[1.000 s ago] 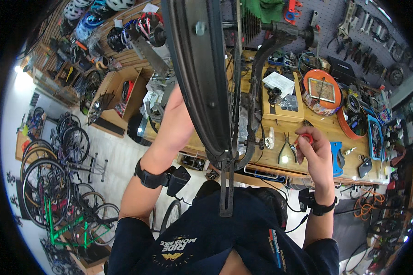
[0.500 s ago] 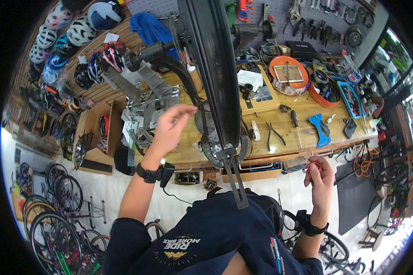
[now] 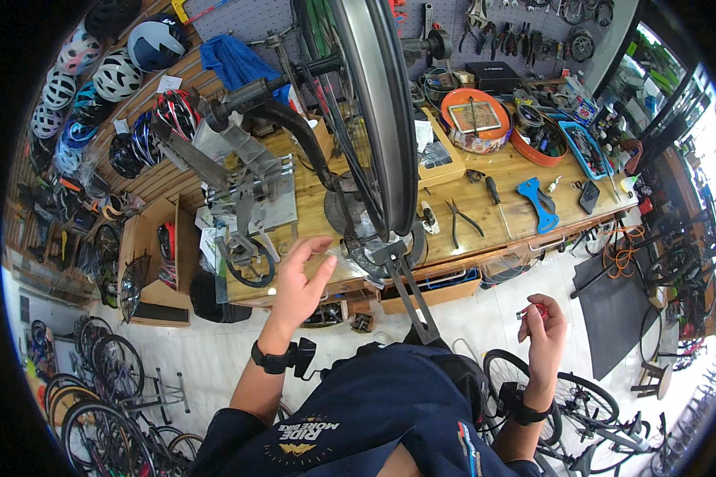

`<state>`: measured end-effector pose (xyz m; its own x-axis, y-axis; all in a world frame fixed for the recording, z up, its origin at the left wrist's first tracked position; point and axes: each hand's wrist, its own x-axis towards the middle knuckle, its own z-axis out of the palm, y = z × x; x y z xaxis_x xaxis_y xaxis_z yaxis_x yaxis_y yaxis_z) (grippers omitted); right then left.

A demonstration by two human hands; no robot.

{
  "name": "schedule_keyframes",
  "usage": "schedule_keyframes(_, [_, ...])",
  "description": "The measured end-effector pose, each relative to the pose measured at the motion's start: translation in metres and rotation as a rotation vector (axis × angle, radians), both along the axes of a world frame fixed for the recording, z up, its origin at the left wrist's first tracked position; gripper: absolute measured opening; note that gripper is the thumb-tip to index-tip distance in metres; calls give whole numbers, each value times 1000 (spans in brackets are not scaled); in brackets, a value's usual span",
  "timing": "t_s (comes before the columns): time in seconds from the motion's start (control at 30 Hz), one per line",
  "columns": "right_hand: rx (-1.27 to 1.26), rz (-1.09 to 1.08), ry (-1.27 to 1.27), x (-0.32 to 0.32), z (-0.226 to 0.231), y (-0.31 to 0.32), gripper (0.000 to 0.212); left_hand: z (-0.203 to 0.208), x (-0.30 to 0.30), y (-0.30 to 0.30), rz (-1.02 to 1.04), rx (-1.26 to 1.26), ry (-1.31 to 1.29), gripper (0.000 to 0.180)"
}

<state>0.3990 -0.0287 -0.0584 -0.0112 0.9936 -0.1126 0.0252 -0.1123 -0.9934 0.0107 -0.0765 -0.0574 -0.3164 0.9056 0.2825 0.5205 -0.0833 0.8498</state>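
A bicycle wheel (image 3: pixel 386 151) stands upright in a dark metal truing stand (image 3: pixel 306 147), its rim nearly edge-on to me. Below the rim, the stand's slotted flat bar (image 3: pixel 410 298) sticks out past the bench's front edge. My left hand (image 3: pixel 301 282) is open just left of the stand's foot, fingers apart and holding nothing. Off to the right, in front of the bench, my right hand (image 3: pixel 544 334) is closed on a small round red spoke wrench (image 3: pixel 539 309), partly covered by the fingers.
On the wooden bench (image 3: pixel 469 226) lie pliers (image 3: pixel 461 222), a screwdriver (image 3: pixel 499 207), a blue tool (image 3: pixel 538 205) and a blue tray (image 3: pixel 585 147). Orange bowls (image 3: pixel 471 115) stand behind. A cardboard box (image 3: pixel 147 258) is at left, and bicycles (image 3: pixel 107 413) stand on the floor.
My left hand has come down from beside the stand's arm toward the bench's front edge. The wheel appears more tilted as the view shifts. My right hand keeps its grip on the spoke wrench.
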Motion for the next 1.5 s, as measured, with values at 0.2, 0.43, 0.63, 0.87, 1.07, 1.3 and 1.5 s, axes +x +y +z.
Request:
schedule_keyframes(0.2, [-4, 4, -20, 3, 3, 10, 18, -8, 18, 2, 71, -34, 15, 37])
schedule_keyframes(0.43, [-8, 125, 2, 17, -13, 61, 19, -27, 33, 10, 175, 15, -106, 36])
schedule_keyframes(0.63, [-10, 266, -4, 50, -31, 134, 18, -32, 49, 7, 259, 15, -273, 33])
schedule_keyframes(0.87, [22, 424, -86, 100, -27, 216, 17, -23, 74, 9, 456, 17, -371, 32])
schedule_keyframes(1.07, [34, 520, -110, 114, -25, 260, 16, -12, 86, 14, 582, -22, -233, 18])
schedule_keyframes(1.3, [19, 591, -97, 102, -20, 252, 16, -7, 86, 14, 553, -57, -285, 23])
schedule_keyframes(1.5, [28, 556, -129, 95, -20, 234, 16, -3, 80, 11, 465, -74, -356, 42])
